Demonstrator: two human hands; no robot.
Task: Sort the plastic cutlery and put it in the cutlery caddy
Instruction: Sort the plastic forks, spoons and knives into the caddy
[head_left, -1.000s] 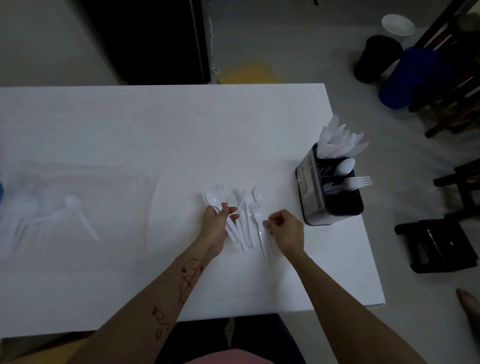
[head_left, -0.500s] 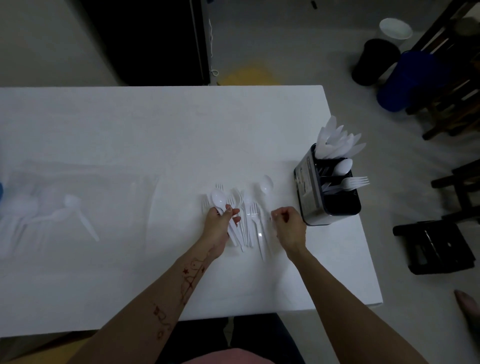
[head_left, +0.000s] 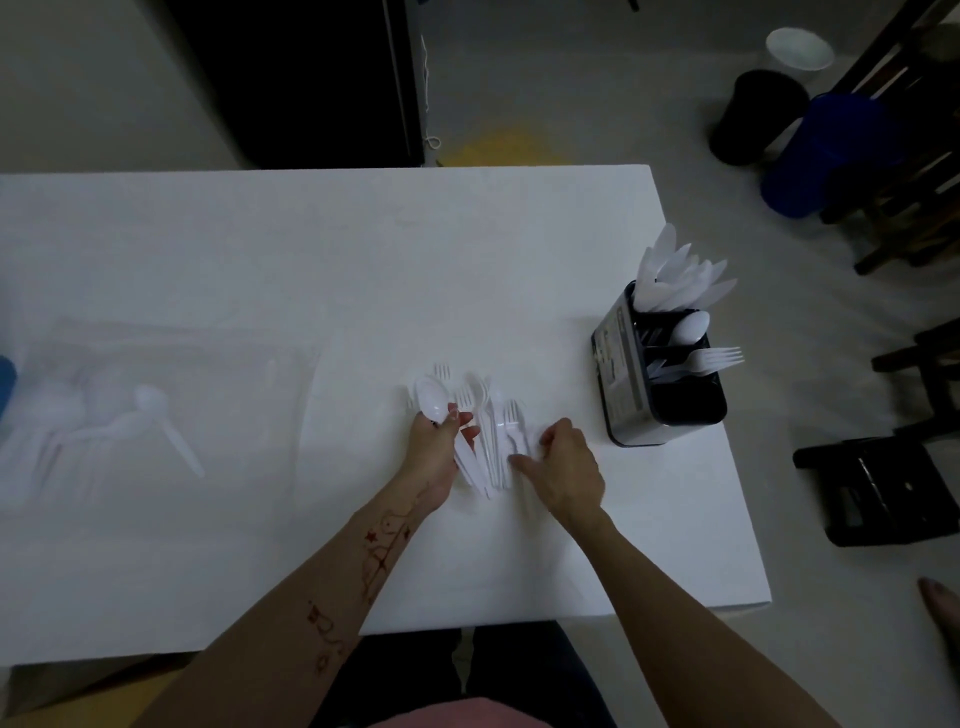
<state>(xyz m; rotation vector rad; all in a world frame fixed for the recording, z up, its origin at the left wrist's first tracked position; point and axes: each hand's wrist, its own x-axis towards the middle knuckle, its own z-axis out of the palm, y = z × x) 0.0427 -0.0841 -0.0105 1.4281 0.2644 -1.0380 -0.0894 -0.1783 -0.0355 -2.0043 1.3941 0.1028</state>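
Observation:
Loose white plastic forks and spoons (head_left: 500, 436) lie in a small pile on the white table (head_left: 311, 260), in front of me. My left hand (head_left: 439, 452) is closed around white spoons (head_left: 431, 401), their bowls sticking up past my thumb at the pile's left side. My right hand (head_left: 569, 470) rests at the pile's right side, its fingers spread and the fingertips touching the handles. The black cutlery caddy (head_left: 618, 364) stands near the table's right edge. It holds several knives (head_left: 675, 280) in the far compartment, a spoon (head_left: 688, 328) in the middle and a fork (head_left: 712, 358) nearer me.
A clear plastic bag with more white cutlery (head_left: 124, 415) lies at the table's left. Off the table's right side are a black stool (head_left: 872, 488), dark chairs, a blue bin (head_left: 815, 156) and a black bin (head_left: 753, 117).
Half a second ago my right hand held a spoon up at the pile's right side. That spoon is gone from there, and the hand has come back down onto the pile with its fingers spread.

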